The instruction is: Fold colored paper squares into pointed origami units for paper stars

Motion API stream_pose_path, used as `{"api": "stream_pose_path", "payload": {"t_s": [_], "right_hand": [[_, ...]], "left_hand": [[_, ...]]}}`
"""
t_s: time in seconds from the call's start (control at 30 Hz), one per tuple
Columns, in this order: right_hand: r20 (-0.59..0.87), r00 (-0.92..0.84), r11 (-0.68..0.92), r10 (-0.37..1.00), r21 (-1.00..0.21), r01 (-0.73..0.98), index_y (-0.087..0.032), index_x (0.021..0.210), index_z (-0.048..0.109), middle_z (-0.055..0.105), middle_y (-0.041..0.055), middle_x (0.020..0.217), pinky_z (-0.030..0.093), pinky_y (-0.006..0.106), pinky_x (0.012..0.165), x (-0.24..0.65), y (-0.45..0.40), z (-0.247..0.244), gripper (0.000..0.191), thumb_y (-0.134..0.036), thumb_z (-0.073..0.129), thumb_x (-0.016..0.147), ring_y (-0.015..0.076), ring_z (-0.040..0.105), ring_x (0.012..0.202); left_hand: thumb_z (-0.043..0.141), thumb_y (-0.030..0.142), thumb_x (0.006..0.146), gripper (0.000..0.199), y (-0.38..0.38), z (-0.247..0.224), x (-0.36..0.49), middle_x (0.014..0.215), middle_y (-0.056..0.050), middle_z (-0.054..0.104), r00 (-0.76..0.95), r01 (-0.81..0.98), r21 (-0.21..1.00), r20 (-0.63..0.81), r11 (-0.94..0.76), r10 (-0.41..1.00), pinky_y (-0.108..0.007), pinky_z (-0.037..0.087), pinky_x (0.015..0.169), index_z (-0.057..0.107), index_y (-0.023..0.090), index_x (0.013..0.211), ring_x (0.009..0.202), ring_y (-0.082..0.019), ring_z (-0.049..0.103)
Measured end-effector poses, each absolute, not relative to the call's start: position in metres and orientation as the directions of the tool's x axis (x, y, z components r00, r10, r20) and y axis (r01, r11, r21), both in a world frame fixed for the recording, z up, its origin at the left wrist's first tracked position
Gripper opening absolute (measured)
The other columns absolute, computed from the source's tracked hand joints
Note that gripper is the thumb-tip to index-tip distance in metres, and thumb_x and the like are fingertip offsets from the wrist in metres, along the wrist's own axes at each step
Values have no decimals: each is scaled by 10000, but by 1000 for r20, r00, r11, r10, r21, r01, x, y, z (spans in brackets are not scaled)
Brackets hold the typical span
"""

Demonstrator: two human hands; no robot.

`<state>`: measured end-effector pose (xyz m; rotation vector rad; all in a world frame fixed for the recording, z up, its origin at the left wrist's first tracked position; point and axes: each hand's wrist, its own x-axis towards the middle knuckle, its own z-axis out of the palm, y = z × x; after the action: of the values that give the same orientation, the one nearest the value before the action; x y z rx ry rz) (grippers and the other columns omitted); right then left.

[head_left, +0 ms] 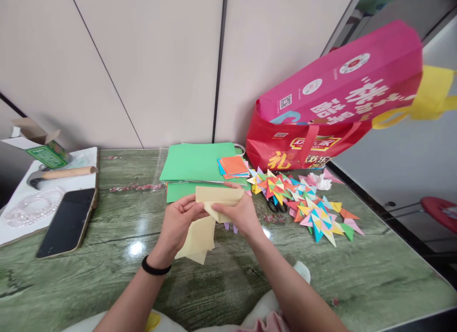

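A pale yellow sheet of paper (219, 195), partly folded, is held up above the table between both hands. My left hand (180, 222) pinches its lower left side with thumb and fingers; a black band circles that wrist. My right hand (241, 213) grips the sheet's right side, its thumb pressed on the front and fingers behind. Under the hands lie more pale yellow sheets (196, 241) on the table. Just beyond are green paper sheets (194, 160) and a small stack of coloured squares topped with orange (233, 165).
Folded multicoloured paper pieces (317, 213) and black-handled scissors (277, 206) lie to the right, before a red gift bag (307, 144) and a leaning pink bag (357, 84). At left are a phone (67, 222), a wooden-handled hammer (67, 173), clear beads (34, 208) and an opened box (44, 146).
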<state>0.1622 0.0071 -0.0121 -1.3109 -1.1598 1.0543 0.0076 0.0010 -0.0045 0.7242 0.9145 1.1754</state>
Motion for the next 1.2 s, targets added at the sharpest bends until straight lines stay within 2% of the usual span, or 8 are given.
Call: {"api": "stream_pose_path", "payload": {"t_s": [0.17, 0.43, 0.83, 1.0, 1.2], "right_hand": [[9, 131, 8, 991, -1000, 11, -142, 1085, 537, 662, 93, 981, 520, 346, 748, 162, 8, -14, 660, -283, 790, 492, 232, 627, 874], [-41, 113, -34, 993, -997, -66, -142, 1000, 575, 681, 99, 953, 539, 370, 731, 161, 9, -14, 595, -300, 800, 473, 247, 648, 853], [-22, 101, -16, 995, -998, -53, -135, 995, 578, 681, 103, 943, 533, 370, 732, 164, 11, -17, 590, -282, 801, 469, 243, 646, 841], [-13, 87, -13, 996, -1000, 5, -132, 1048, 559, 675, 99, 935, 533, 354, 706, 165, 11, -14, 631, -267, 795, 479, 238, 643, 824], [-11, 67, -14, 998, -999, 34, -142, 1017, 569, 676, 90, 944, 528, 349, 726, 167, 12, -17, 609, -277, 803, 471, 233, 640, 843]], "left_hand": [[792, 179, 592, 382, 1, -2, 8, 776, -91, 750, 125, -446, 849, -253, 282, 959, -301, 567, 699, 662, 94, 941, 680, -201, 704], [788, 188, 600, 370, 1, -3, 6, 813, -102, 749, 134, -424, 862, -243, 277, 961, -323, 559, 747, 677, 94, 940, 714, -210, 703], [781, 172, 611, 339, 2, -5, 6, 806, -97, 750, 153, -422, 854, -263, 304, 953, -287, 560, 720, 683, 99, 927, 705, -193, 701], [771, 210, 632, 278, 2, -4, 2, 823, -109, 747, 224, -361, 870, -267, 335, 937, -298, 554, 724, 710, 101, 881, 682, -194, 698], [770, 205, 629, 241, 3, -4, -1, 775, -97, 747, 262, -317, 881, -275, 351, 925, -274, 554, 712, 725, 102, 842, 668, -175, 692]]}}
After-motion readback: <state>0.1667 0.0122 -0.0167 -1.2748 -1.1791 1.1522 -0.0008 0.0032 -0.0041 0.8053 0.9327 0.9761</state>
